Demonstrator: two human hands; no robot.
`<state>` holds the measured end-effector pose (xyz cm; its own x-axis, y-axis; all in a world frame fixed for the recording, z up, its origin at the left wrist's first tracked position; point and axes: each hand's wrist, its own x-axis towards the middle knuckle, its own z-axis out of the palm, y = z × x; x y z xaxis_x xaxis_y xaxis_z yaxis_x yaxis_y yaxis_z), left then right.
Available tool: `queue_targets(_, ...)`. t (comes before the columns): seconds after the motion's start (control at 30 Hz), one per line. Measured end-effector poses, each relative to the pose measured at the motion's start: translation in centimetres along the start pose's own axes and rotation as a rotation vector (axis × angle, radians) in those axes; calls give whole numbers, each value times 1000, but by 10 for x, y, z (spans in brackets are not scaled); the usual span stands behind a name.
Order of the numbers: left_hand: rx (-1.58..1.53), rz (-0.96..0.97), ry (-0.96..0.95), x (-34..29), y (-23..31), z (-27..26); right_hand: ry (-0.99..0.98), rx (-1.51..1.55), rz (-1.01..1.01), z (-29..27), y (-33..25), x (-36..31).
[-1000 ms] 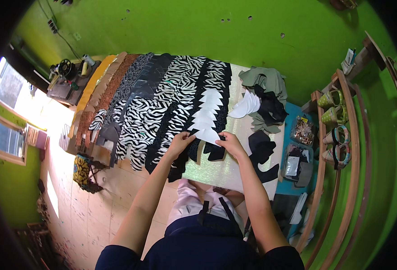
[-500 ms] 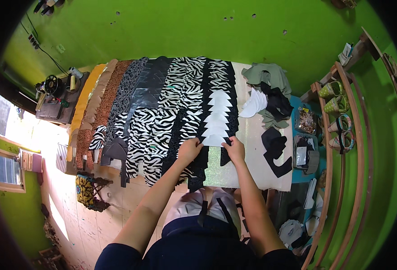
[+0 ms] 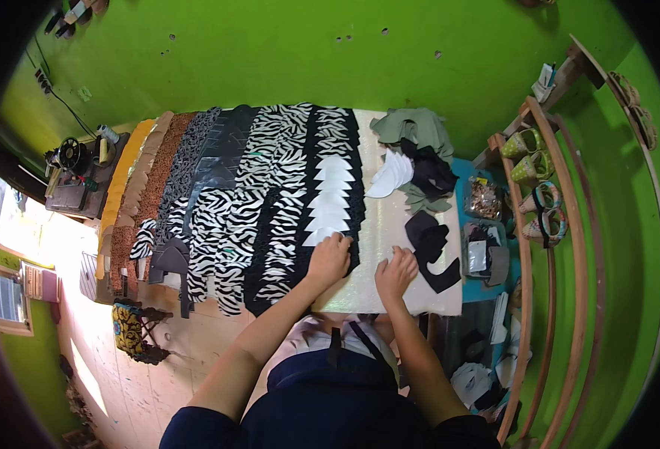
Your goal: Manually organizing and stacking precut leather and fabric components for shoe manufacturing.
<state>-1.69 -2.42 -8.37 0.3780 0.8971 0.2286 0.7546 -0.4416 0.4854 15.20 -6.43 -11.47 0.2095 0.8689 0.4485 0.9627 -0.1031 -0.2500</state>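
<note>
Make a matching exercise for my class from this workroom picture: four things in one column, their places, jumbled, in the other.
Things
1. Left hand
2. Right hand
3. Yellow pieces
4. Green shoes

Places
A. On the wooden rack at the right
B. Between the row of white pieces and the black cut pieces
C. At the near end of the row of white pieces
D. In the leftmost row of laid-out pieces

Right pairs: 1-C; 2-B; 3-D; 4-A
</note>
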Motion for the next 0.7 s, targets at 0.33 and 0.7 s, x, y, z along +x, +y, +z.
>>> queue_targets(0.33, -34, 192, -197, 24, 99, 85, -347, -114, -294, -33, 128, 9)
queue_targets(0.7, -72, 164, -87, 36, 135, 75, -452, 172, -408, -76, 143, 45)
